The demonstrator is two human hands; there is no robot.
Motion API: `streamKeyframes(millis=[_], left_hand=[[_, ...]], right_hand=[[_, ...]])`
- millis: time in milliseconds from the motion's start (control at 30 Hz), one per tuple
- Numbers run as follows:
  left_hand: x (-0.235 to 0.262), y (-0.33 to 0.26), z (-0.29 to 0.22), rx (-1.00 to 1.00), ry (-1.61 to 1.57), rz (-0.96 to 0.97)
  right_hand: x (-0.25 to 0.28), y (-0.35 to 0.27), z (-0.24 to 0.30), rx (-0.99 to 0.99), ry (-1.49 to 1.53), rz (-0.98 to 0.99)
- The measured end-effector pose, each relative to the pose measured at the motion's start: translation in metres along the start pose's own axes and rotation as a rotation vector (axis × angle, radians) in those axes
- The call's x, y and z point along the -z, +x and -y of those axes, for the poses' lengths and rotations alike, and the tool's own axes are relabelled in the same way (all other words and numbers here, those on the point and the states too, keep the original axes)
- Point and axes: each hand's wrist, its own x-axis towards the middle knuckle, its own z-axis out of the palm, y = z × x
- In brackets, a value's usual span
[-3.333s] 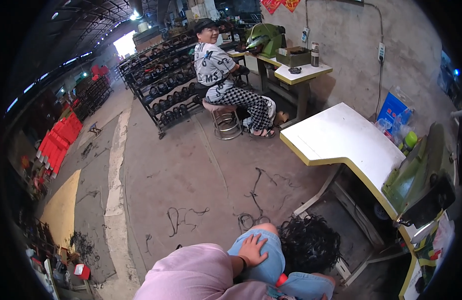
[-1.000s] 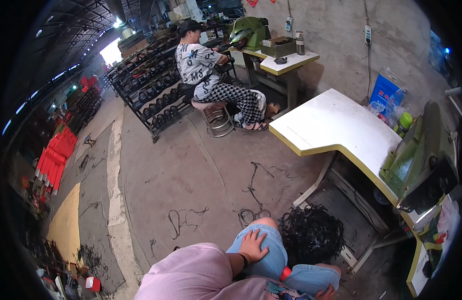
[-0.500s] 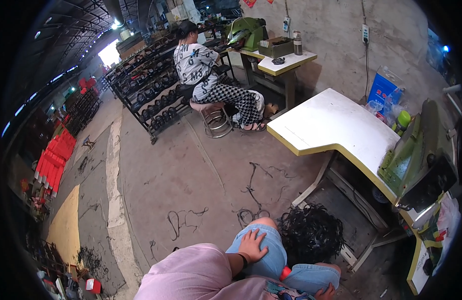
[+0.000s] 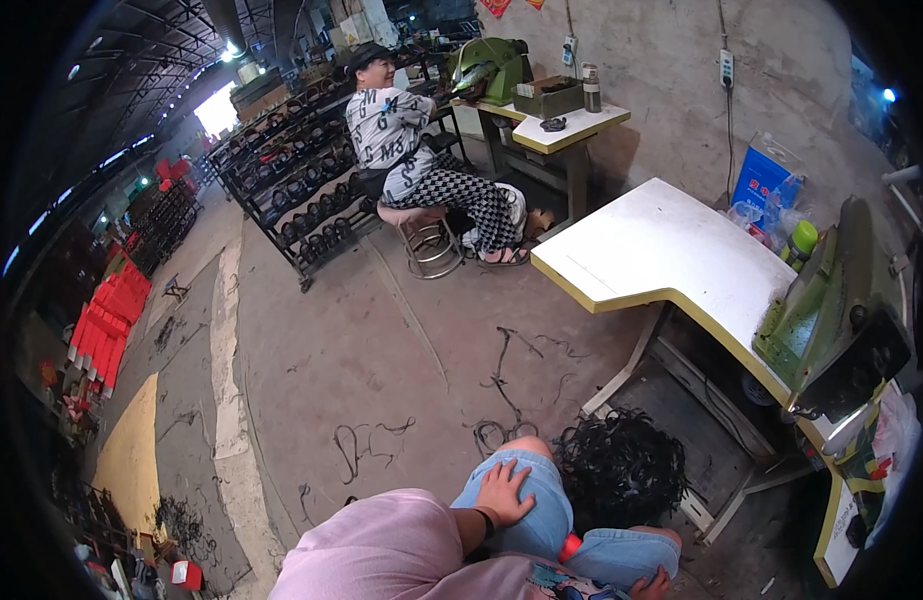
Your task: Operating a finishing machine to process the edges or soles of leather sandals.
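My left hand (image 4: 506,493) lies flat on one leg of my light-blue denim shorts (image 4: 547,492), fingers spread and holding nothing. A dark band circles that wrist. Low in the picture, my right hand (image 4: 653,584) rests on the other leg of the shorts. Only its fingers show; they look apart, with nothing seen in them. A big heap of black curled strips (image 4: 626,462) is on the floor just beyond my knees. Something small and red (image 4: 570,546) shows between my thighs.
To the right stands a white-topped table (image 4: 661,245) carrying a green machine (image 4: 831,300), a blue can (image 4: 761,178) and a green-capped bottle (image 4: 801,240). Ahead, a person (image 4: 391,130) sits on a round stool (image 4: 431,245) beside a shoe rack (image 4: 306,190). Black strips (image 4: 501,370) litter the floor.
The seated person has turned their head to the right, away from the machine. Both my hands stay where they were on my legs.
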Motion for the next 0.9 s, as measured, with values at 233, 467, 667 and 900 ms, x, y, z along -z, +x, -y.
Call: streamKeyframes(millis=[233, 467, 667, 900], left_hand=[[0.0026, -0.0003, -0.0013, -0.004, 0.007, 0.001], [0.0029, 0.0004, -0.0014, 0.002, 0.006, 0.013], [0.0012, 0.0011, -0.001, 0.005, 0.007, 0.019], [0.0011, 0.0015, -0.0009, 0.004, 0.001, 0.01]], right_hand=[[0.0007, 0.0018, -0.0011, 0.009, 0.003, 0.028], [0.0023, 0.0038, 0.0001, -0.02, 0.009, 0.069], [0.0026, 0.0041, -0.0001, -0.02, 0.035, 0.054], [0.0037, 0.0042, -0.0004, 0.019, 0.037, 0.021]])
